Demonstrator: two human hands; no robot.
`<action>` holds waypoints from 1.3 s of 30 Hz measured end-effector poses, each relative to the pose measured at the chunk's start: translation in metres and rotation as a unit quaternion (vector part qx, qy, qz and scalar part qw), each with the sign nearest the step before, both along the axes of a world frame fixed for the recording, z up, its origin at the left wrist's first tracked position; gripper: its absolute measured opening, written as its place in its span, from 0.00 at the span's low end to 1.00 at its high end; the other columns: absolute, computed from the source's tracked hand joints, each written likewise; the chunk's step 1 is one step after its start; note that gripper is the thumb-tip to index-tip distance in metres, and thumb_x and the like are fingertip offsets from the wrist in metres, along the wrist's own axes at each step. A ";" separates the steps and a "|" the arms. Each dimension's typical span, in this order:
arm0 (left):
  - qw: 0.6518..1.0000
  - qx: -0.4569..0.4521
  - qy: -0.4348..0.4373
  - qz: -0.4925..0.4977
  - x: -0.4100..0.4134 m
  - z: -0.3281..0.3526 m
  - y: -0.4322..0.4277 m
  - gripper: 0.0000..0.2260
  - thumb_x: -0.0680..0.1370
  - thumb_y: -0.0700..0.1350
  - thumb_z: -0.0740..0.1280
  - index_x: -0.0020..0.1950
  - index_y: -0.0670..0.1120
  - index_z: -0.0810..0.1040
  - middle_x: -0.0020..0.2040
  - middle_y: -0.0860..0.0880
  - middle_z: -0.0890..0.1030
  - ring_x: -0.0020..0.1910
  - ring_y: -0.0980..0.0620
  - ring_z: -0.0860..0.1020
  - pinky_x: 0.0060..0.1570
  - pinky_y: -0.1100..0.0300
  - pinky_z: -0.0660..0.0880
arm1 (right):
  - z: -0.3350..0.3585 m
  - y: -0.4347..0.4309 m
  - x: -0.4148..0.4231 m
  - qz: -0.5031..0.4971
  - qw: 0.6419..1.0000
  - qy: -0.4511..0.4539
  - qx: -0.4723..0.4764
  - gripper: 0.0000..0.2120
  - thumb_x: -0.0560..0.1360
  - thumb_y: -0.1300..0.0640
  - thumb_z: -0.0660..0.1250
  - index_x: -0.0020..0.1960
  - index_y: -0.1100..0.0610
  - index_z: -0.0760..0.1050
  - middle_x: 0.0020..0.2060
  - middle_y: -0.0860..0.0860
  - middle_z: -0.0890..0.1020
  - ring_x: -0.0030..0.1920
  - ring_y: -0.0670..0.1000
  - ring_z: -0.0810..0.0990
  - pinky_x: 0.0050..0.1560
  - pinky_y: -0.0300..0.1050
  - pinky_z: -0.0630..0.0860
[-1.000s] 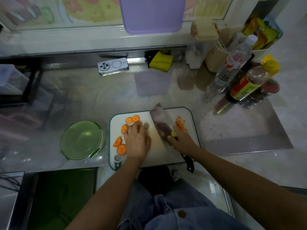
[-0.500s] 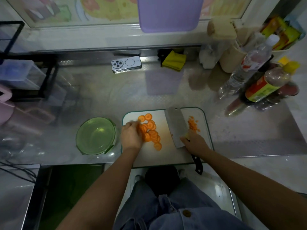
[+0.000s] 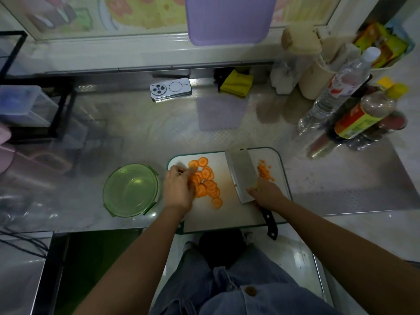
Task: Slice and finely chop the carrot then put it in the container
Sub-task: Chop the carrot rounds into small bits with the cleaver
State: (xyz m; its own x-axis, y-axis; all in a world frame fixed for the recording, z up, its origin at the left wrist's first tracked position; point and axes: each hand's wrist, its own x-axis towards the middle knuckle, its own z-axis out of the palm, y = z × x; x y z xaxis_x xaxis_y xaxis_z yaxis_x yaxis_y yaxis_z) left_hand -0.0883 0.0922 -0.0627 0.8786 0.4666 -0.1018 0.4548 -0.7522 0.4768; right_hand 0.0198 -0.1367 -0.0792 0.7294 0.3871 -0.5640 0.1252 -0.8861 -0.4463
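Observation:
A white cutting board (image 3: 227, 214) with a green rim lies at the counter's front edge. Several round carrot slices (image 3: 208, 181) are heaped on its left half. My left hand (image 3: 178, 189) rests on the left side of that heap, fingertips curled onto the slices. A small pile of finely chopped carrot (image 3: 264, 171) sits at the board's right. My right hand (image 3: 266, 194) grips a cleaver (image 3: 239, 176) near the blade's heel; the blade lies between the two carrot piles, its black handle pointing toward me. A round green glass container (image 3: 130, 189) stands left of the board, nothing visible inside.
A phone (image 3: 170, 89) and a yellow cloth (image 3: 236, 84) lie at the back of the steel counter. Bottles (image 3: 338, 92) and jars crowd the back right corner. A black rack (image 3: 29, 103) with plastic boxes stands at the left. A purple board (image 3: 229, 19) hangs above.
My left hand has pushed the scattered carrot slices together into one heap toward the board's middle. The cleaver has tilted flatter and stayed between the piles.

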 end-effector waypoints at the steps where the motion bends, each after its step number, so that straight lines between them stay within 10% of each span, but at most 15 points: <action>1: 1.000 0.005 0.004 -0.003 0.001 0.001 0.000 0.21 0.71 0.36 0.68 0.62 0.49 0.80 0.55 0.44 0.73 0.56 0.44 0.70 0.57 0.56 0.68 | 0.000 0.000 0.000 0.001 1.000 0.000 -0.002 0.20 0.80 0.49 0.59 0.67 0.60 0.68 0.57 0.60 0.78 0.54 0.59 0.77 0.52 0.49 0.74; 27: 0.962 0.258 0.036 -0.077 0.007 0.010 -0.006 0.09 0.60 0.42 0.77 0.37 0.51 0.84 0.37 0.50 0.80 0.40 0.46 0.76 0.36 0.55 0.69 | -0.007 -0.002 -0.004 -0.021 0.999 -0.018 0.025 0.21 0.80 0.50 0.59 0.70 0.59 0.65 0.62 0.58 0.75 0.60 0.59 0.75 0.55 0.47 0.70; 34: 0.996 -0.064 -0.067 0.008 0.013 0.025 -0.009 0.05 0.71 0.44 0.74 0.44 0.45 0.80 0.41 0.45 0.80 0.42 0.47 0.77 0.43 0.54 0.74 | -0.009 -0.003 -0.004 -0.029 0.999 -0.014 0.028 0.21 0.80 0.49 0.60 0.68 0.59 0.67 0.60 0.58 0.77 0.57 0.58 0.76 0.53 0.48 0.72; 39: 0.930 -0.341 -0.084 0.112 0.033 0.023 -0.034 0.08 0.69 0.40 0.75 0.39 0.52 0.79 0.36 0.49 0.79 0.38 0.51 0.79 0.43 0.54 0.77 | 0.002 -0.011 -0.012 -0.038 0.988 -0.100 0.115 0.16 0.79 0.55 0.63 0.63 0.63 0.71 0.44 0.59 0.79 0.44 0.59 0.78 0.40 0.47 0.70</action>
